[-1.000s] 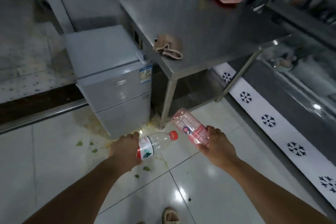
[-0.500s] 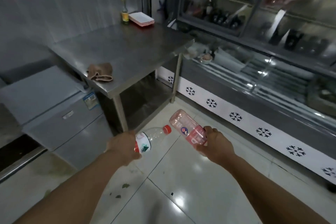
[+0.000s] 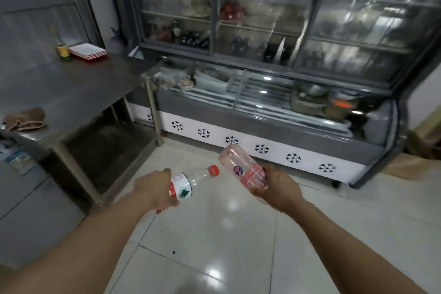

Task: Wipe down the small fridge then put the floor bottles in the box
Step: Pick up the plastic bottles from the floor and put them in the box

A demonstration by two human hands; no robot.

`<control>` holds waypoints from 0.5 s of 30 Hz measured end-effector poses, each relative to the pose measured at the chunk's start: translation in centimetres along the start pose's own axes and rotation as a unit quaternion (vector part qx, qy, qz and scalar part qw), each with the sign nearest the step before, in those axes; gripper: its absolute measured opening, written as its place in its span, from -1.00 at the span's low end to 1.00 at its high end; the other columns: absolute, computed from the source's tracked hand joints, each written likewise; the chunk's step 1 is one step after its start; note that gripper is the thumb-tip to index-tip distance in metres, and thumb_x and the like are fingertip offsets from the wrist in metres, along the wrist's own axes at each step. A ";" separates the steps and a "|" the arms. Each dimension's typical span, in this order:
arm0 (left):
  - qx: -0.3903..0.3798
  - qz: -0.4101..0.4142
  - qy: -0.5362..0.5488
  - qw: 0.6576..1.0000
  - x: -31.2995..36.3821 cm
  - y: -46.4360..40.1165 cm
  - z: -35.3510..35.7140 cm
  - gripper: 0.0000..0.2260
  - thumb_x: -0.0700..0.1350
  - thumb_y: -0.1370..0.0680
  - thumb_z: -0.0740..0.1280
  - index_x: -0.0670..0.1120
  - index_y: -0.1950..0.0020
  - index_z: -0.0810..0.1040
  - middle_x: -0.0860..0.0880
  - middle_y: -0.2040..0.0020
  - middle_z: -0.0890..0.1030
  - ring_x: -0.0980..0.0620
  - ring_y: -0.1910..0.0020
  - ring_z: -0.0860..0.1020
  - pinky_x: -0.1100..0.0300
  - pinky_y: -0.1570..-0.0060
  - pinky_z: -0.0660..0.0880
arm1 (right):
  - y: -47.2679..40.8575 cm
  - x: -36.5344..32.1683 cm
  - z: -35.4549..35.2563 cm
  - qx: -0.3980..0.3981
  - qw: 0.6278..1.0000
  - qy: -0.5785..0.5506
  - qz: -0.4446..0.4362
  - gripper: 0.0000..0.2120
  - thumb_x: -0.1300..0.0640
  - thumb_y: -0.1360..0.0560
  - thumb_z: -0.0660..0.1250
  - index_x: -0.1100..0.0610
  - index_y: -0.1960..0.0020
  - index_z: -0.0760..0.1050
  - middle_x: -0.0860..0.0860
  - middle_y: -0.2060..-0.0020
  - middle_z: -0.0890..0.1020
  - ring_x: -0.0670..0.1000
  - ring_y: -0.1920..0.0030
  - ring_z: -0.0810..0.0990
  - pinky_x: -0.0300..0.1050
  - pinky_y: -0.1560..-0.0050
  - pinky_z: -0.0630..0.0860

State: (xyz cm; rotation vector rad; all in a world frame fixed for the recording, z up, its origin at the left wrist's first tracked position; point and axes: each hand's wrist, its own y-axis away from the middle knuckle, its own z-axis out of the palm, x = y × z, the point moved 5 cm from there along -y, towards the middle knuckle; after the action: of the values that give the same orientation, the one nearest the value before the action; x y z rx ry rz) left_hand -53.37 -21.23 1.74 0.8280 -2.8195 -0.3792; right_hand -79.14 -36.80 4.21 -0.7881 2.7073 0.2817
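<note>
Two bottles in hand, both off the floor, held over the tiled floor (image 3: pixel 238 234) in front of the display freezer. Left hand (image 3: pixel 155 188) is curled round the lower body of the clear bottle (image 3: pixel 191 180): fingers wrap the labelled part, red cap (image 3: pixel 213 171) points up and to the right, bottle tilted well off vertical, looks empty. Right hand (image 3: pixel 279 188) is curled round the labelled end of the pink bottle (image 3: pixel 241 167); its far end points up and to the left, toward the freezer base; which end carries the cap I cannot tell, it is hidden in the palm. The red cap and the pink bottle's side are near each other, not touching. Both forearms come in from the bottom corners, reaching forward, wrists roughly level, hands close together at mid-frame. Behind them: display freezer (image 3: pixel 274 112) with a white snowflake strip along its base, glass-front cabinet (image 3: pixel 262 19) stacked on top, contents blurred. Left: steel table (image 3: pixel 71 83) with a lower shelf; brown cloth (image 3: pixel 25 119) crumpled at its near left edge, stack of white-and-red trays (image 3: pixel 87 51) and a small yellow-labelled bottle (image 3: pixel 62 46) at its far edge, just beside each other. Small fridge (image 3: pixel 21 198) sits at the frame's left edge, under and beside the table's near corner, partly cut off. Cardboard (image 3: pixel 405 162) on the floor at far right, blurred.
</note>
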 end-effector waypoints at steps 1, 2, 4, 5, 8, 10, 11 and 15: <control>-0.004 0.018 -0.004 1.000 2.6 0.2 -0.1 -0.39 0.22 -0.29 0.47 0.02 -0.21 0.34 0.02 -0.08 0.56 0.04 0.01 0.57 0.14 0.01 0.54 | 1.2 2.2 -1.1 0.006 1.000 -0.002 0.019 -0.41 -0.20 -0.36 0.41 0.03 -0.27 0.33 0.02 -0.07 0.57 0.05 -0.02 0.56 -0.03 0.02 0.56; -0.007 0.037 -0.011 0.999 5.3 0.4 -0.2 -0.39 0.22 -0.28 0.47 0.02 -0.21 0.34 0.02 -0.08 0.56 0.03 0.01 0.57 0.13 0.00 0.54 | 2.4 4.4 -2.2 0.012 0.999 -0.005 0.039 -0.42 -0.21 -0.36 0.41 0.02 -0.26 0.34 0.01 -0.07 0.57 0.05 -0.02 0.57 -0.04 0.03 0.56; -0.011 0.074 -0.030 0.997 10.5 0.6 -0.6 -0.39 0.23 -0.29 0.46 0.01 -0.20 0.34 0.03 -0.05 0.55 0.04 0.03 0.55 0.15 0.02 0.53 | 4.8 8.6 -4.1 0.024 0.996 -0.011 0.083 -0.43 -0.21 -0.34 0.42 0.02 -0.23 0.36 0.01 -0.05 0.58 0.04 0.01 0.58 -0.03 0.03 0.57; -0.010 0.094 -0.043 0.995 13.1 0.7 -0.8 -0.40 0.23 -0.29 0.45 0.01 -0.19 0.34 0.04 -0.01 0.53 0.04 0.06 0.54 0.17 0.07 0.50 | 5.9 10.7 -4.9 0.030 0.994 -0.010 0.105 -0.44 -0.22 -0.34 0.42 0.02 -0.21 0.36 0.01 -0.05 0.58 0.04 0.01 0.59 -0.04 0.04 0.57; -0.006 0.152 -0.077 0.985 20.5 0.7 -1.2 -0.41 0.25 -0.29 0.44 0.01 -0.18 0.34 0.05 0.02 0.52 0.03 0.10 0.50 0.20 0.20 0.39 | 9.2 16.4 -7.1 0.044 0.984 -0.011 0.170 -0.45 -0.24 -0.34 0.40 0.03 -0.19 0.36 0.01 -0.05 0.58 0.04 0.02 0.59 -0.05 0.05 0.58; -0.005 0.194 -0.089 0.977 25.2 0.7 -1.1 -0.41 0.24 -0.29 0.43 0.01 -0.17 0.34 0.03 -0.03 0.55 0.01 0.05 0.52 0.19 0.20 0.36 | 11.3 20.0 -8.4 0.055 0.975 -0.020 0.214 -0.45 -0.23 -0.34 0.41 0.02 -0.19 0.37 0.00 -0.05 0.58 0.03 0.05 0.60 -0.06 0.07 0.59; -0.006 0.216 -0.094 0.972 27.4 0.6 -1.0 -0.42 0.24 -0.29 0.43 0.01 -0.17 0.35 0.03 -0.05 0.55 0.01 0.03 0.53 0.19 0.20 0.36 | 12.2 21.7 -9.0 0.060 0.970 -0.021 0.235 -0.45 -0.23 -0.34 0.41 0.02 -0.19 0.37 0.01 -0.05 0.57 0.03 0.05 0.60 -0.07 0.08 0.58; -0.015 0.295 -0.109 0.949 36.2 0.0 -0.5 -0.43 0.24 -0.30 0.43 0.03 -0.19 0.36 0.04 -0.07 0.55 0.02 0.00 0.51 0.17 0.14 0.38 | 15.4 27.9 -11.8 0.081 0.947 -0.024 0.310 -0.47 -0.20 -0.35 0.41 0.05 -0.18 0.37 0.03 -0.05 0.57 0.05 0.05 0.60 -0.07 0.11 0.57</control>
State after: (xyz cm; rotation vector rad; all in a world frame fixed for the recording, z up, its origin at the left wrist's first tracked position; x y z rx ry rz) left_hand -83.25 -41.28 5.73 -0.0957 -3.0644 -0.4316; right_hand -112.72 -40.78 7.18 0.1361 2.8106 0.2011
